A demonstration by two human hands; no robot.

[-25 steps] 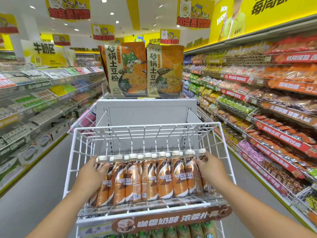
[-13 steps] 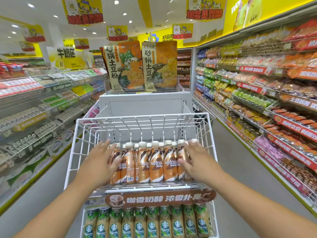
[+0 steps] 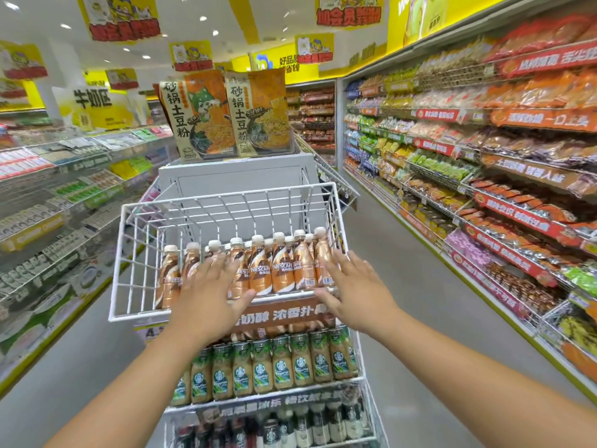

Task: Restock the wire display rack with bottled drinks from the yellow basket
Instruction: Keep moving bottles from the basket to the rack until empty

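— Several tiers are seen on the wire display rack (image 3: 124, 253); what is held in each?

— Brown Nescafé bottles (image 3: 282, 266) are stood in the top basket (crowded toward its right). Green-labelled Starbucks bottles (image 3: 281, 367) are lined up below, darker bottles (image 3: 274, 428) beneath those.

— And the hands?

— The left hand (image 3: 210, 294) is laid flat, fingers spread, against the brown bottles; the right hand (image 3: 352, 286) is likewise spread, nothing grasped.

This place is a supermarket aisle. Long shelves of packaged snacks with red price strips (image 3: 504, 218) run along the right side. Yellow and red cartoon banners (image 3: 124, 16) hang from the white ceiling. In the middle stands a white wire display rack (image 3: 129, 253) filled with brown coffee bottles (image 3: 281, 266).
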